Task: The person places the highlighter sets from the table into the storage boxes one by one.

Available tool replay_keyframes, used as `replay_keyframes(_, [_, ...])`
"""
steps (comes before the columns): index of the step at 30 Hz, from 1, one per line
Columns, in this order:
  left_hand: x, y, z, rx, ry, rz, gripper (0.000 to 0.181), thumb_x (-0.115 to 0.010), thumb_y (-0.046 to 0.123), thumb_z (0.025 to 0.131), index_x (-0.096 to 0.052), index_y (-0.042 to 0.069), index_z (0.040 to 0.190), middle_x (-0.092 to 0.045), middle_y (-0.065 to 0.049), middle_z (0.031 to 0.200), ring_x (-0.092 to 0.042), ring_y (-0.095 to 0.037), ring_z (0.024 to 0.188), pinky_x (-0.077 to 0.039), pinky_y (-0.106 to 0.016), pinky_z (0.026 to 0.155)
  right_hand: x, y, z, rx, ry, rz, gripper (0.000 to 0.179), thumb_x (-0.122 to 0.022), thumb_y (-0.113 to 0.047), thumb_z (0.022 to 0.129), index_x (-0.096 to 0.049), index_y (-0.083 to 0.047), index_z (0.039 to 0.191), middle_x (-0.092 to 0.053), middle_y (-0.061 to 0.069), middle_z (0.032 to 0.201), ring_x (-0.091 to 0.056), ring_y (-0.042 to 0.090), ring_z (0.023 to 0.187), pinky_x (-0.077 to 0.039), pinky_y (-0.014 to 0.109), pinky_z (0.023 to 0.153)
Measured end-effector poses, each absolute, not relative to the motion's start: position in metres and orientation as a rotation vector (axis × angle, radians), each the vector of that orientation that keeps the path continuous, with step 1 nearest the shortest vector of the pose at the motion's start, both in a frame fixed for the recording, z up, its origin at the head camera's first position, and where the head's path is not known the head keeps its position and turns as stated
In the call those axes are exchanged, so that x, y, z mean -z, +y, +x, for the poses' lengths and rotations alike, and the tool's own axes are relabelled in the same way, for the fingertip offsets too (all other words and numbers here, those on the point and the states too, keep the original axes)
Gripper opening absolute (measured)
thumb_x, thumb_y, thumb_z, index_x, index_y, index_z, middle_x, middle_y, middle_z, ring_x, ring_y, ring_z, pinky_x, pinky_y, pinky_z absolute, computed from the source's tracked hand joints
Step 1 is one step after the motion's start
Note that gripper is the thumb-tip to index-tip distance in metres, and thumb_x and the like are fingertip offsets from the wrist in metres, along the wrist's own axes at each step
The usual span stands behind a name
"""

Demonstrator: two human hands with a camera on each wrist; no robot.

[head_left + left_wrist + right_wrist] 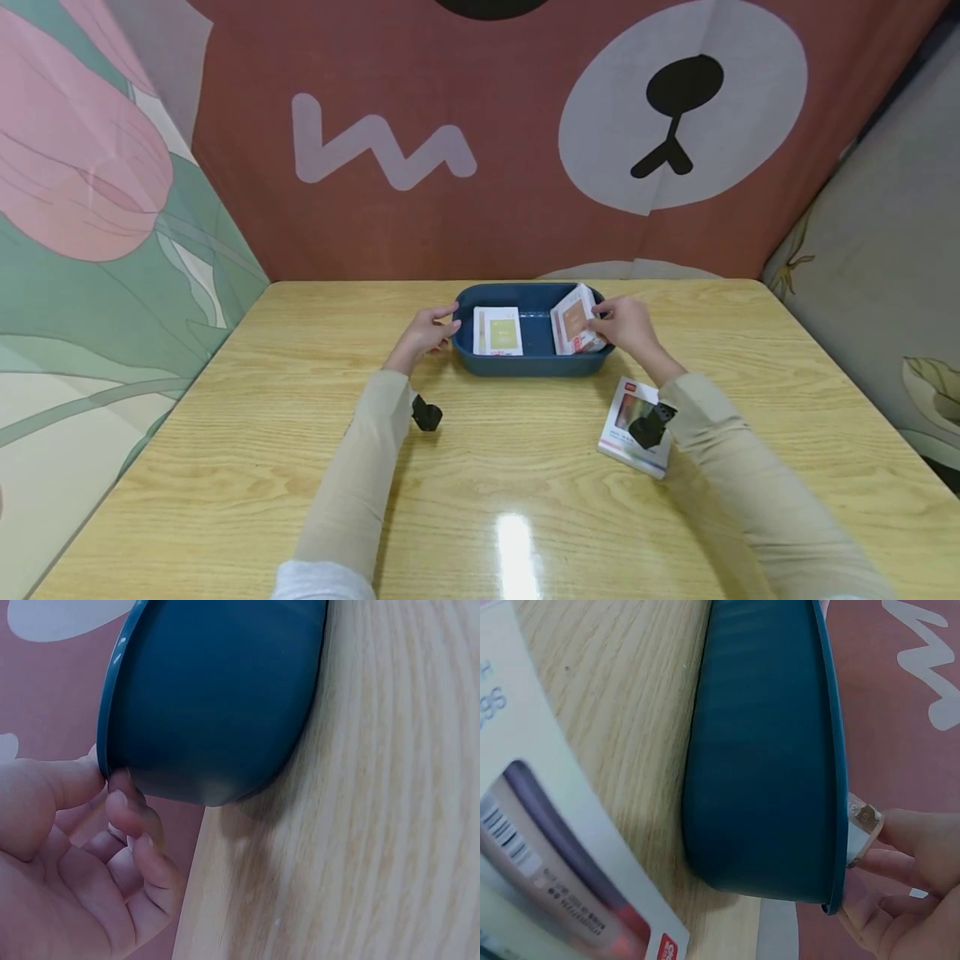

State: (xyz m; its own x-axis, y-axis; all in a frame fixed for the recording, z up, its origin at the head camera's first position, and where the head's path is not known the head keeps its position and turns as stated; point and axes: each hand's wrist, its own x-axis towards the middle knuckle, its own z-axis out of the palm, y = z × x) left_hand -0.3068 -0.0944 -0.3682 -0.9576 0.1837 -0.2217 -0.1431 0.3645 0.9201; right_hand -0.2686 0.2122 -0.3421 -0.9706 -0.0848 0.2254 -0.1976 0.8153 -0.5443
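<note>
A dark blue oval-cornered basin (536, 367) stands toward the far side of the table. My left hand (425, 331) pinches its left rim, thumb over the edge and fingers against the outer wall, as the left wrist view shows. Inside, at the left, lies a white box with a yellow-green square (497, 332). At the right end my right hand (627, 324) holds a white box with an orange-brown square (572, 322), tilted against the basin's wall. In the right wrist view that box's corner (864, 817) shows past the rim; the basin hides most of it.
Under my right wrist lies a white box with a dark picture panel (617, 451) on the wooden table (480, 467). Black wrist cameras hang under both sleeves. A brown cloth with a bear face (450, 225) hangs right behind the table's far edge.
</note>
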Motion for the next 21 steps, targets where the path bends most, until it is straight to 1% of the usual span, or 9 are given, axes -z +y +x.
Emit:
replay_keyframes(4, [0.3694, -0.0952, -0.3072, -1.612, 2.348, 0.035, 0.045, -0.053, 0.017, 0.091, -0.042, 0.021, 0.135, -0.051, -0.008, 0.082, -0.047, -0.021, 0.060, -0.037, -0.032, 0.055, 0.3448, 0.2112, -0.2661, -0.833, -2.781, 0.239, 0.025, -0.068, -0.009, 0.077, -0.066, 0.012, 0.091, -0.064, 0.017, 0.072, -0.058, 0.023, 0.065, -0.043, 0.034, 0.060])
replay_keyframes(6, [0.3690, -0.0950, -0.3073, -1.610, 2.346, 0.031, 0.045, -0.053, 0.017, 0.091, -0.043, 0.022, 0.135, -0.051, -0.008, 0.080, -0.047, -0.022, 0.061, -0.037, -0.033, 0.055, 0.3449, 0.2104, -0.2645, -0.806, -2.779, 0.252, 0.026, -0.068, -0.010, 0.077, -0.066, 0.012, 0.092, -0.065, 0.019, 0.075, -0.059, 0.025, 0.068, -0.044, 0.037, 0.065])
replay_keyframes(9, [0.3682, -0.0950, -0.3073, -1.611, 2.344, 0.024, 0.045, -0.053, 0.018, 0.091, -0.043, 0.022, 0.135, -0.050, -0.007, 0.078, -0.047, -0.022, 0.060, -0.037, -0.032, 0.055, 0.3444, 0.2094, -0.2637, -0.766, -2.786, 0.272, 0.023, -0.067, -0.010, 0.078, -0.067, 0.011, 0.089, -0.064, 0.016, 0.070, -0.057, 0.025, 0.064, -0.043, 0.039, 0.065])
replay_keyframes(11, [0.3685, -0.0953, -0.3076, -1.614, 2.341, 0.021, 0.045, -0.053, 0.017, 0.091, -0.042, 0.022, 0.135, -0.051, -0.007, 0.078, -0.046, -0.021, 0.060, -0.036, -0.031, 0.054, 0.3445, 0.2089, -0.2633, -0.764, -2.785, 0.272, 0.020, -0.067, -0.010, 0.078, -0.068, 0.009, 0.085, -0.063, 0.013, 0.063, -0.054, 0.021, 0.059, -0.041, 0.035, 0.061])
replay_keyframes(14, [0.3681, -0.0952, -0.3071, -1.615, 2.337, 0.018, 0.045, -0.053, 0.018, 0.091, -0.042, 0.022, 0.135, -0.052, -0.007, 0.080, -0.046, -0.020, 0.059, -0.036, -0.030, 0.053, 0.3450, 0.2081, -0.2629, -0.747, -2.765, 0.287, 0.013, -0.067, -0.008, 0.077, -0.069, 0.004, 0.074, -0.058, 0.005, 0.054, -0.048, 0.017, 0.054, -0.037, 0.031, 0.056])
replay_keyframes(16, [0.3682, -0.0950, -0.3070, -1.616, 2.335, 0.014, 0.045, -0.053, 0.018, 0.091, -0.042, 0.023, 0.135, -0.051, -0.007, 0.080, -0.045, -0.020, 0.058, -0.035, -0.031, 0.053, 0.3463, 0.2075, -0.2635, -0.725, -2.760, 0.295, 0.015, -0.067, -0.005, 0.077, -0.066, 0.002, 0.063, -0.051, 0.002, 0.050, -0.043, 0.017, 0.052, -0.032, 0.029, 0.053])
replay_keyframes(18, [0.3680, -0.0946, -0.3067, -1.622, 2.330, 0.010, 0.045, -0.053, 0.019, 0.091, -0.042, 0.023, 0.135, -0.052, -0.007, 0.081, -0.045, -0.020, 0.058, -0.035, -0.031, 0.053, 0.3474, 0.2072, -0.2636, -0.688, -2.758, 0.299, 0.014, -0.067, -0.004, 0.076, -0.065, 0.004, 0.065, -0.054, 0.006, 0.053, -0.048, 0.020, 0.055, -0.036, 0.032, 0.055])
replay_keyframes(21, [0.3687, -0.0949, -0.3068, -1.631, 2.322, 0.013, 0.045, -0.053, 0.018, 0.091, -0.042, 0.023, 0.135, -0.052, -0.008, 0.083, -0.044, -0.020, 0.058, -0.034, -0.029, 0.052, 0.3489, 0.2071, -0.2636, -0.673, -2.772, 0.287, 0.012, -0.067, -0.003, 0.076, -0.067, 0.009, 0.074, -0.061, 0.016, 0.065, -0.055, 0.028, 0.065, -0.042, 0.038, 0.064])
